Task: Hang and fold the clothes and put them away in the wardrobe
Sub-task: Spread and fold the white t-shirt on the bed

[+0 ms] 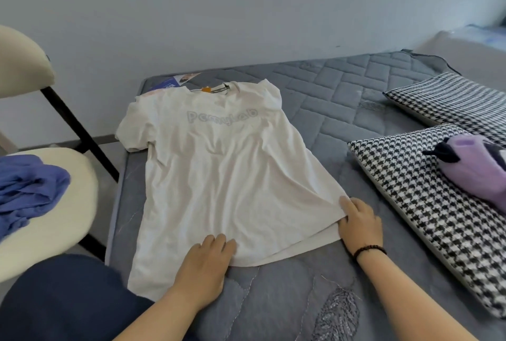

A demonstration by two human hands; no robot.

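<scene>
The white T-shirt (216, 176) lies spread flat, front side up, on the grey mattress (342, 99), and no fold is made in it yet, so I judge the task is only near its beginning; a blue garment (24, 192) waits crumpled on the chair (54, 228), and no wardrobe is visible. Both hands rest at the shirt's near hem. The left hand (205, 264) presses flat on the cloth with fingers straight, and the right hand (358, 225) touches the hem's right corner, where I cannot tell if it pinches the edge.

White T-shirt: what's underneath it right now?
The white T-shirt lies flat on the grey quilted mattress; leaflets poke out beside its collar. Anything else beneath is covered.
</scene>
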